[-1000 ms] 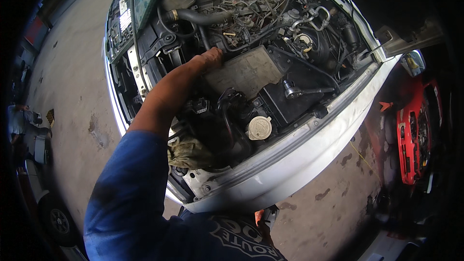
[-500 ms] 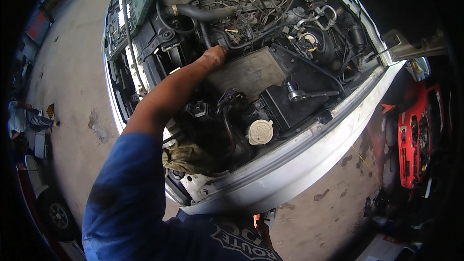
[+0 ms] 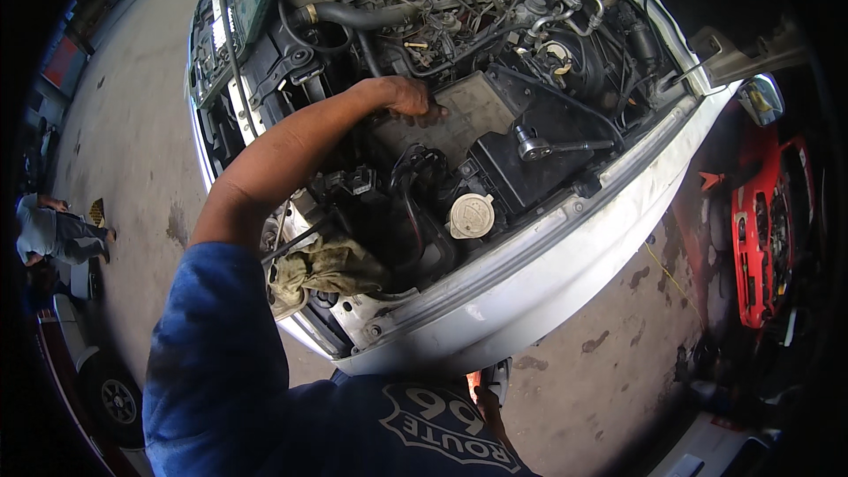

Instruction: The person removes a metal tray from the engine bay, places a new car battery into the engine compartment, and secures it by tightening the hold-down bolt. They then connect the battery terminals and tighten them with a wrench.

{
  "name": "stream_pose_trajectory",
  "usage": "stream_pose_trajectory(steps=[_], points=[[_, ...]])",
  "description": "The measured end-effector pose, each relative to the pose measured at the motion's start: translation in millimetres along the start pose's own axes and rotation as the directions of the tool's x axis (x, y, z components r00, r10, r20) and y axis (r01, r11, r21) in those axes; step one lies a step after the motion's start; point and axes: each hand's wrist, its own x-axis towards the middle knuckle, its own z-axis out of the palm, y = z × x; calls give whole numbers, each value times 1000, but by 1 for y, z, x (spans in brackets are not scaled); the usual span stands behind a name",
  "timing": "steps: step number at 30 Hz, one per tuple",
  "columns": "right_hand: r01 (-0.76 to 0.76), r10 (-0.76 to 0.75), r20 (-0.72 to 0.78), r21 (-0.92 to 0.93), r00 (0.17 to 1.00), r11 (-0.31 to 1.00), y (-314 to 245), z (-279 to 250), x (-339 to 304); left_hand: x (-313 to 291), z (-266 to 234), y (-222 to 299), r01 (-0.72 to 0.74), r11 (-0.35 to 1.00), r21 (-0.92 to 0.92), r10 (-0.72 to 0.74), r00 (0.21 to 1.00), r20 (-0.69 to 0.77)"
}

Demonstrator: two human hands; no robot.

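My left hand is over the near-left edge of a flat, dusty grey-beige panel in the engine bay. Its fingers curl downward, and whatever lies inside them is hidden. To its right, a ratchet wrench with a socket rests on a black plastic housing. Closer to me is a round beige cap, with dark hoses beside it. Only a narrow part of my right arm shows beside my shirt; I cannot make out the fingers of that hand.
A crumpled olive rag lies at the front corner of the white car's fender. Wires and pipes crowd the engine at the back. A red car body stands to the right. On the left, a person is near a parked vehicle.
My left hand has shifted right, from the hose beside the panel to over the panel, and its wrist has turned. The ratchet wrench still lies on the black housing.
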Motion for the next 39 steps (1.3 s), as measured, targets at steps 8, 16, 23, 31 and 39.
stream_pose_trajectory(steps=[8, 16, 23, 31, 39], points=[[15, -20, 28, 146, 999, 989, 34, -11, 47, -5, 71, 29, -255, 842, 475, 314, 948, -47], [64, -67, 22, 105, 998, 992, 15, -4, 29, -45, 113, 53, -161, 830, 534, 321, 921, -221], [56, -59, 34, 95, 998, 994, 23, 2, 20, -119, 102, 72, -126, 292, 948, 482, 876, -32], [53, -57, 50, 86, 997, 995, 41, -4, 25, -150, 123, 90, 41, 361, 932, 436, 875, -208], [63, -68, 67, 75, 995, 995, 52, -12, 38, -130, 179, 90, 44, 934, 354, 224, 698, -680]])
